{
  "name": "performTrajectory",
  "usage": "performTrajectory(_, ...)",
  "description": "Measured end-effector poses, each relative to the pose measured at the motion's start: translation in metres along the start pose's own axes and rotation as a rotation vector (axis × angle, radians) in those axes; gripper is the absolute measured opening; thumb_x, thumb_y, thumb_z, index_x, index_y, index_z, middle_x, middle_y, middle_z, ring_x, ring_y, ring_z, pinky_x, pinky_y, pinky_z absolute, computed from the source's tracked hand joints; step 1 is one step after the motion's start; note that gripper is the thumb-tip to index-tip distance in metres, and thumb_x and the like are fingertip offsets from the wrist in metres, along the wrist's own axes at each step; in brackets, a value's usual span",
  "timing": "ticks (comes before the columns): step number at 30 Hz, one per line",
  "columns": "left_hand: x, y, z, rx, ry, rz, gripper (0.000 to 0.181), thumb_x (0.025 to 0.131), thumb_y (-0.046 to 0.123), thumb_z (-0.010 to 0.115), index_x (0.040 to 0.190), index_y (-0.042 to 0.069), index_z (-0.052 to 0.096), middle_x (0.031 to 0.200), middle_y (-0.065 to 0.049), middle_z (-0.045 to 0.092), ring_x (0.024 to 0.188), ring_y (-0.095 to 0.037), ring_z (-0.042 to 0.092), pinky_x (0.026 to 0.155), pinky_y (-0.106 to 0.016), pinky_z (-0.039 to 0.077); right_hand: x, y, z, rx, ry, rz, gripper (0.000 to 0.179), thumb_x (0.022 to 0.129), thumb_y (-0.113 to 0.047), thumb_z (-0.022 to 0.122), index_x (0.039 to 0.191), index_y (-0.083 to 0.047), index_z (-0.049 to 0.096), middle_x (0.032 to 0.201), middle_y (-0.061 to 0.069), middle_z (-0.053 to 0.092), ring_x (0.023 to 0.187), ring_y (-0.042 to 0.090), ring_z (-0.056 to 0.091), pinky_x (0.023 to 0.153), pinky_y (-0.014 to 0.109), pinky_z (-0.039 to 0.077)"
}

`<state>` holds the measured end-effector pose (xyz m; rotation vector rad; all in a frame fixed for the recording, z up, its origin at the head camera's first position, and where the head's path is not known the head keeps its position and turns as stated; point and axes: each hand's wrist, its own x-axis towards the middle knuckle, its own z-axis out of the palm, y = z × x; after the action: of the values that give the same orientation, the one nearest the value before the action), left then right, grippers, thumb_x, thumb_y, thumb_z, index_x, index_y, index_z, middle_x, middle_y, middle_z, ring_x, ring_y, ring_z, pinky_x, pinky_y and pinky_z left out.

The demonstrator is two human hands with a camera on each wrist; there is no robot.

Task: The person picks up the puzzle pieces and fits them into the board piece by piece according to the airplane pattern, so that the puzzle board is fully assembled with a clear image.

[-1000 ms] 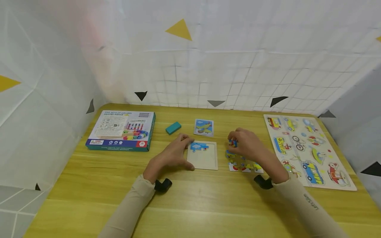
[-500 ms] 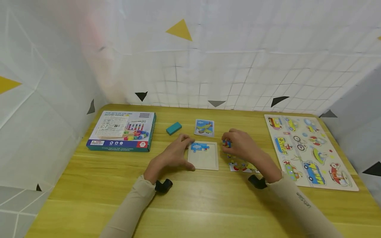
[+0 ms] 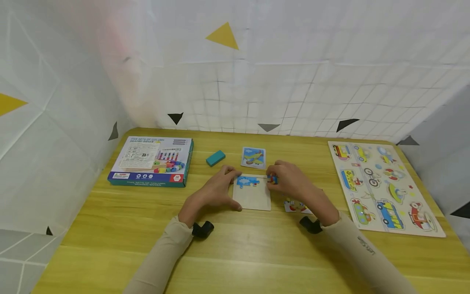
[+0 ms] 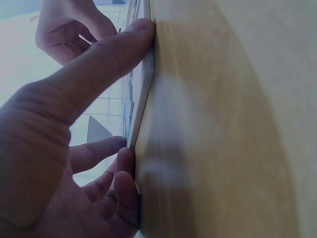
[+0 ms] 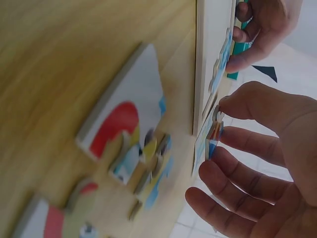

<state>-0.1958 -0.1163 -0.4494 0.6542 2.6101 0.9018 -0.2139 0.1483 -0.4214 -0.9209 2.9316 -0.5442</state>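
A square wooden puzzle tray lies flat in front of me, with joined blue sky pieces along its upper left. My left hand holds the tray's left side, thumb at the near corner and fingers at the far one. At the right edge of the tray, my right hand pinches a blue, red and orange puzzle piece between thumb and fingers. Beneath the right wrist lie loose puzzle pieces, partly hidden by the forearm; the right wrist view shows several of them close up.
Behind the tray is an airplane picture card, and left of that a teal block. A bead toy box occupies the back left. To the right rests a vehicle peg puzzle board. White sheeting hangs behind the table.
My right hand has moved left from above the loose pieces to the tray's right edge, carrying the pinched puzzle piece. The left hand has kept its place on the tray.
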Motion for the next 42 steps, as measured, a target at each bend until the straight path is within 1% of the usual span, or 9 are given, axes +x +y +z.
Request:
performTrajectory(5,0.000,0.001,0.000,-0.009,0.002,-0.001,0.106,0.065,0.044,0.094,0.152,0.015,0.042,0.147,-0.005,0.033,0.122,-0.020,0.046,0.106,-0.039,0.040,0.003,-0.004,0.004,-0.004,-0.009,-0.012,0.024,0.081,-0.019,0.082,0.098,-0.005,0.074,0.090,0.007,0.062,0.075,0.017,0.055,0.069,0.036,0.051)
performTrajectory(14,0.001,0.001,0.000,0.010,-0.007,-0.004,0.106,0.065,0.045,0.094,0.152,0.014,0.042,0.148,-0.006,0.032,0.122,-0.021,0.046,0.107,-0.039,0.040,0.007,-0.009,0.007,-0.006,-0.014,-0.036,0.024,0.082,-0.018,0.082,0.098,-0.004,0.073,0.091,0.009,0.063,0.076,0.018,0.058,0.069,0.035,0.053)
performTrajectory(24,0.001,-0.001,0.001,0.001,-0.003,-0.006,0.107,0.064,0.045,0.094,0.152,0.015,0.041,0.148,-0.005,0.032,0.121,-0.020,0.046,0.106,-0.039,0.040,0.012,-0.012,0.010,-0.006,-0.006,-0.035,0.022,0.081,-0.018,0.082,0.094,-0.005,0.071,0.089,0.006,0.062,0.076,0.017,0.056,0.069,0.035,0.051)
performTrajectory(32,0.001,-0.001,0.002,-0.004,0.002,0.005,0.106,0.065,0.044,0.094,0.153,0.015,0.041,0.148,-0.005,0.032,0.122,-0.020,0.046,0.106,-0.039,0.040,0.017,-0.013,0.014,-0.005,-0.028,-0.033,0.024,0.080,-0.020,0.083,0.095,-0.005,0.072,0.091,0.008,0.064,0.077,0.018,0.057,0.070,0.036,0.051)
performTrajectory(38,0.002,-0.002,0.002,0.009,0.000,0.003,0.106,0.066,0.046,0.093,0.153,0.016,0.041,0.148,-0.004,0.032,0.122,-0.019,0.046,0.106,-0.037,0.040,0.019,-0.013,0.016,-0.011,-0.040,-0.048,0.021,0.081,-0.020,0.084,0.092,-0.005,0.073,0.088,0.007,0.063,0.072,0.016,0.052,0.065,0.033,0.048)
performTrajectory(42,0.002,-0.001,0.001,0.017,0.005,0.002,0.105,0.065,0.046,0.093,0.152,0.016,0.042,0.147,-0.003,0.033,0.122,-0.018,0.046,0.106,-0.036,0.040,0.021,-0.016,0.015,-0.013,-0.051,-0.045,0.018,0.082,-0.020,0.083,0.090,-0.006,0.074,0.086,0.006,0.063,0.072,0.016,0.052,0.064,0.032,0.047)
